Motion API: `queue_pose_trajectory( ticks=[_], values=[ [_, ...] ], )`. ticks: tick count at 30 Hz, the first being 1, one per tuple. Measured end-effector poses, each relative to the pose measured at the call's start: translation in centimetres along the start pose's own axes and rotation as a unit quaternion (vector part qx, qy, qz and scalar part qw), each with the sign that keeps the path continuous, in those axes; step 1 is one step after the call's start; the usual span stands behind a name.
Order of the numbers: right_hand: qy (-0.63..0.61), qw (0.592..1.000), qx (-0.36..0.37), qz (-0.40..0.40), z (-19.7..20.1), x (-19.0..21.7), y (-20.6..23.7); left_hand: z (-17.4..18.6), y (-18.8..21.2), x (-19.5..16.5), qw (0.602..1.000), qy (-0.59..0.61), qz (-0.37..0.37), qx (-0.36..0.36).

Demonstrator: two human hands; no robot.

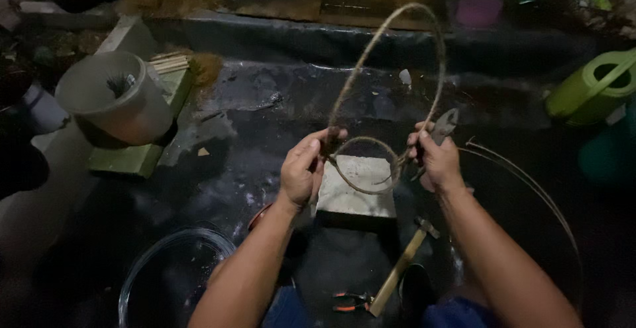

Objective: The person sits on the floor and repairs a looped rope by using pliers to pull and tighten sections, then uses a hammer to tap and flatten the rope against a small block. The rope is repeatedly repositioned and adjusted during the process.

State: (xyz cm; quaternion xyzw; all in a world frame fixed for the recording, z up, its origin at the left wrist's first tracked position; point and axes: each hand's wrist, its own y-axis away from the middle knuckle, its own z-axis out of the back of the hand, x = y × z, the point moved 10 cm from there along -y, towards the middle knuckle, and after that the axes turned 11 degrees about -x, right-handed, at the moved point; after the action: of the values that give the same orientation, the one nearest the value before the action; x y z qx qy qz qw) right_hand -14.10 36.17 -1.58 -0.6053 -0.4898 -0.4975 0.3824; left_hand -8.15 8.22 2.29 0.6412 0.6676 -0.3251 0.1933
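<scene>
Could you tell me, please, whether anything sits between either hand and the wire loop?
Nothing visible does. The left hand grips the wire loop directly where it crosses. The right hand touches the other side, with pliers also in its grip. The pale block lies below, clear of both.

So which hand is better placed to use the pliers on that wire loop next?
Probably the right hand: it already holds the pliers against the wire loop. The left hand pinches the loop's crossing, steadying it.
</scene>
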Motion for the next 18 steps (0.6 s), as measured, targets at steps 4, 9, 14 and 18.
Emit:
queue_pose_trajectory(
  ticks=[4,9,14,18],
  values=[
    [-0.047,0.997,0.010,0.058,-1.3,4.3,2.5,0.8,-0.1,-1.1,0.997,-0.040,-0.062,-0.018],
    [-0.109,0.986,0.045,0.118,-3.0,7.8,6.0,0.3,-0.6,-1.3,0.995,0.062,-0.051,-0.065],
    [-0.077,0.986,0.028,0.148,-4.0,8.4,8.3,-2.5,-0.2,0.9,0.984,0.163,0.076,-0.003],
    [-0.065,0.979,0.004,0.195,-4.1,9.2,8.5,-1.5,0.3,2.8,0.980,0.130,0.141,-0.049]
  ],
)
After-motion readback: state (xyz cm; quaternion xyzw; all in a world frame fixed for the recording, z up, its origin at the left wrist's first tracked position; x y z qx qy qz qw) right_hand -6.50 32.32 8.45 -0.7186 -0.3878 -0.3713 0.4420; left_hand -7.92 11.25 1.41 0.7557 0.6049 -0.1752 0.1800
